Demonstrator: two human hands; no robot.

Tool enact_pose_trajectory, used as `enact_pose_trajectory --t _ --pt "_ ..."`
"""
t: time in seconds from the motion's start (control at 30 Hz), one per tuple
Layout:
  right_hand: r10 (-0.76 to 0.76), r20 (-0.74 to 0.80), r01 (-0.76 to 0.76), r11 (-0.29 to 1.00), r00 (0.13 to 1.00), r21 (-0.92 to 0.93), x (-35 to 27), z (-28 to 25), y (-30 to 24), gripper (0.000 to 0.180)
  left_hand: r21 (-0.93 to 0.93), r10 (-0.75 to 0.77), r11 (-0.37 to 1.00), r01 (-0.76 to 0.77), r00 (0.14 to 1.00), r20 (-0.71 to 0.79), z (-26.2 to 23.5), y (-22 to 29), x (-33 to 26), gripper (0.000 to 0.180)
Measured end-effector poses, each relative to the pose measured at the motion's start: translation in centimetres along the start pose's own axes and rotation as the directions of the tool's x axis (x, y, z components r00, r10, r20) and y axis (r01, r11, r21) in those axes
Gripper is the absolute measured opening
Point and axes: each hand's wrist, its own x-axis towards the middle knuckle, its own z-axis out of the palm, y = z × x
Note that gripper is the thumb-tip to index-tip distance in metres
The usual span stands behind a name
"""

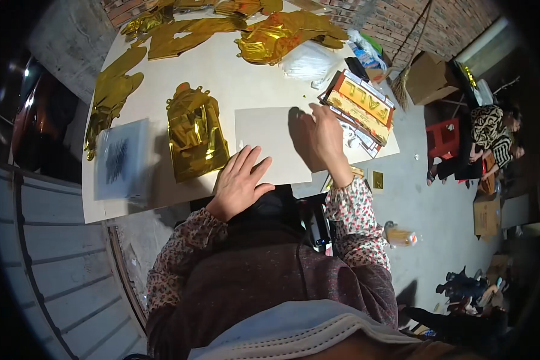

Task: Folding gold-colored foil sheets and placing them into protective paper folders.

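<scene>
A plain pale card (264, 135) lies flat on the table. My left hand (241, 183) rests on its lower left edge, fingers spread and palm down. Over the card's right side is my right hand (327, 135), its fingers loosely bent and slightly apart, with nothing visible in them. Just beyond that hand is a stack of printed cardboard headers (363, 108) in orange, yellow and brown. Left of the card lies a pile of folded gold foil balloons (195, 135), close to my left hand. A clear plastic bag stack (123, 159) sits at the table's left.
More gold foil balloons (192, 33) lie along the far side of the white table (180, 69). A bundle of clear plastic pieces (309, 60) is at the far right. Cardboard boxes (435, 78) and a red stool (443, 138) stand on the floor, with people seated at the right.
</scene>
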Motion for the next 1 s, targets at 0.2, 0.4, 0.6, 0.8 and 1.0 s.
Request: enact_pose_trajectory --t 0.2,0.4,0.6,0.8,1.0 --pt "-0.171 0.016 0.160 0.880 0.985 -0.447 9.7 1.1 6.7 0.019 0.005 0.026 1.000 -0.026 0.999 -0.022 0.5 -0.3 0.4 0.060" --pt "0.031 0.109 0.019 0.903 0.994 -0.428 11.9 2.4 10.2 0.018 -0.011 -0.015 1.000 0.015 1.000 0.008 0.7 0.0 0.4 0.060" --pt "0.157 0.128 -0.201 0.674 0.979 0.711 10.6 -5.2 8.0 0.012 -0.025 -0.021 0.999 0.021 1.000 -0.006 0.1 -0.8 0.5 0.060" --pt "-0.041 0.559 -0.460 0.519 0.828 0.720 3.5 -2.1 0.5 0.009 -0.035 -0.021 0.999 0.021 1.000 0.003 0.0 -0.4 0.8 0.059" --pt "-0.107 0.260 -0.014 0.907 0.960 0.421 0.4 0.4 -0.9 0.012 -0.015 -0.019 1.000 0.019 1.000 -0.016 -0.1 -0.5 0.7 0.059"
